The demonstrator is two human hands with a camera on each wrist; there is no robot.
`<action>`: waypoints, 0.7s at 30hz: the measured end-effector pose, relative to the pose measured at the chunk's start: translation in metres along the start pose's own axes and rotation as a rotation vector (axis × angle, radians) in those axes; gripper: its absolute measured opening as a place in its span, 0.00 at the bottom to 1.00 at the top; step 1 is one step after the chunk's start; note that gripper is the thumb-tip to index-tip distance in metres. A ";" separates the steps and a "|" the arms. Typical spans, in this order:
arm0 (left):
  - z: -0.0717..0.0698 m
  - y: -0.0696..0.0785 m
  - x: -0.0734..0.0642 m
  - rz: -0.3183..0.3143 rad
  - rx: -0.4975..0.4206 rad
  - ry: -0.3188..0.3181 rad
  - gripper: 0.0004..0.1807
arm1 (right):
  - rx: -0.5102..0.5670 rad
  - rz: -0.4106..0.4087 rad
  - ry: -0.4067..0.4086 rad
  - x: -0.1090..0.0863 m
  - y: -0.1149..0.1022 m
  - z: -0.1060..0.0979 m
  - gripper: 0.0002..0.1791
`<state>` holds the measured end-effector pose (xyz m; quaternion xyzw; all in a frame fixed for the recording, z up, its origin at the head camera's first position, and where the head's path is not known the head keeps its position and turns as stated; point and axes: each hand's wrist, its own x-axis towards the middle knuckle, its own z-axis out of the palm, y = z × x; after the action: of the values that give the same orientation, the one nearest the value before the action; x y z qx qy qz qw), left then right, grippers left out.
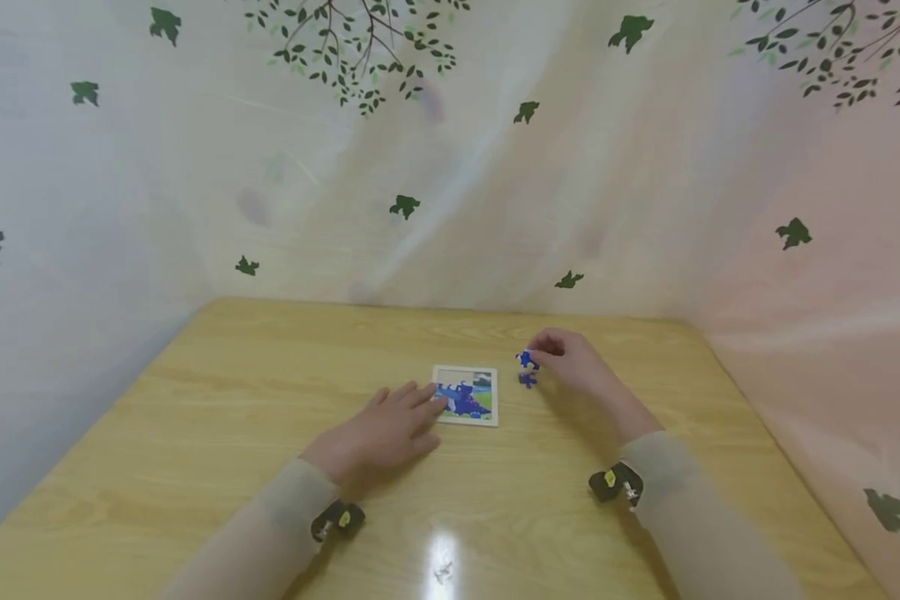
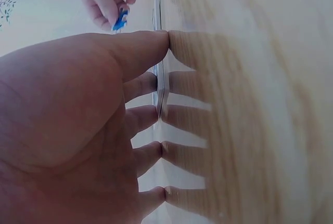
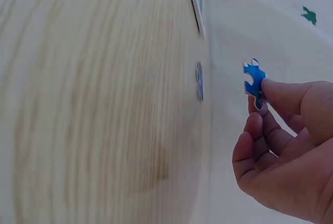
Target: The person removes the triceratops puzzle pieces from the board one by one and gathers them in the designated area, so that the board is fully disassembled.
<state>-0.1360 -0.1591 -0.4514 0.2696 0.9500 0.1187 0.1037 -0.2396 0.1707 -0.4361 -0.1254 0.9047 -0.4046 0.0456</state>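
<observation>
A small puzzle in a white frame (image 1: 466,421) lies on the table, its picture a blue figure on green. Part of its upper area shows bare backing. My left hand (image 1: 387,427) lies flat with spread fingers, some fingertips resting on the frame's left side; the left wrist view shows the fingertips on the table and frame edge. Right of the frame, my right hand (image 1: 570,362) pinches a blue puzzle piece (image 3: 254,81) between thumb and fingers, above the table. Below it, a second blue piece (image 1: 527,380) lies on the table, seen edge-on as a loose piece (image 3: 200,81) in the right wrist view.
The wooden table (image 1: 232,400) has rounded far corners. Behind it hangs a pale cloth (image 1: 465,242) printed with green leaves and birds. A bright reflection shows on the table near the front.
</observation>
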 end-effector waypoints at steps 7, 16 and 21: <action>0.000 0.000 0.001 0.010 -0.007 0.010 0.36 | 0.033 0.022 -0.025 -0.006 0.017 -0.016 0.15; -0.001 -0.001 0.002 0.013 -0.019 0.006 0.36 | 0.011 0.014 -0.096 0.002 0.034 -0.017 0.12; 0.001 -0.001 0.004 0.009 -0.007 0.001 0.36 | 0.015 0.006 -0.113 0.003 0.039 -0.018 0.11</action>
<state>-0.1398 -0.1575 -0.4531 0.2737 0.9484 0.1226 0.1035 -0.2529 0.2081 -0.4528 -0.1451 0.8980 -0.4034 0.0987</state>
